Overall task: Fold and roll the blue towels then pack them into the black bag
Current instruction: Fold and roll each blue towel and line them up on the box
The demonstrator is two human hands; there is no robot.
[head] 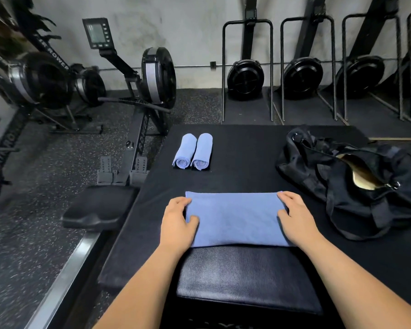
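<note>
A folded blue towel lies flat on the black platform in front of me. My left hand grips its left edge, thumb on top and fingers curled round the side. My right hand holds the right edge the same way. Two rolled blue towels lie side by side farther back on the platform. The black bag sits unzipped at the right, showing a tan lining.
A black pad lies under the towel's near edge. A rowing machine with its seat stands to the left on the speckled floor. More rowers stand upright against the back wall.
</note>
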